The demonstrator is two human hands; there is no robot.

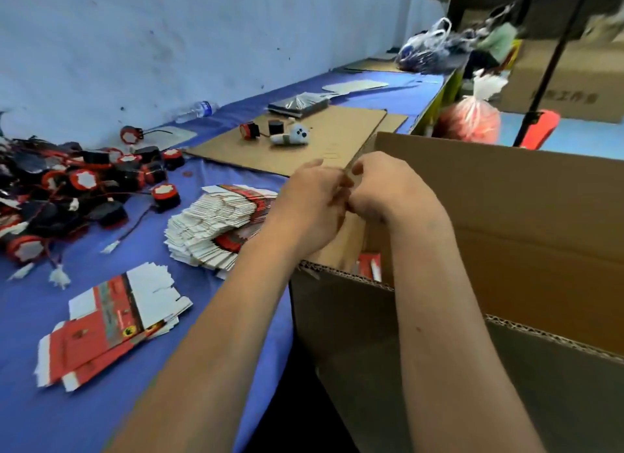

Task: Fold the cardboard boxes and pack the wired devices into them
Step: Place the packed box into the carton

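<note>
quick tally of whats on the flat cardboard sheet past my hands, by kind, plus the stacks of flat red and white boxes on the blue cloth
Wired devices on the flat cardboard sheet: 2
White plush toy: 1
Stacks of flat boxes: 2
Total: 5

Blue table [101,402]: devices [67,189], flat boxes [216,226].

The pile of wired devices [67,189] lies at the bench's [236,317] left edge. Two stacks of flat boxes [216,226] [111,321] lie nearer the front edge. The large carton [472,317] stands beside the right edge. A cardboard sheet [337,138] lies behind.
</note>
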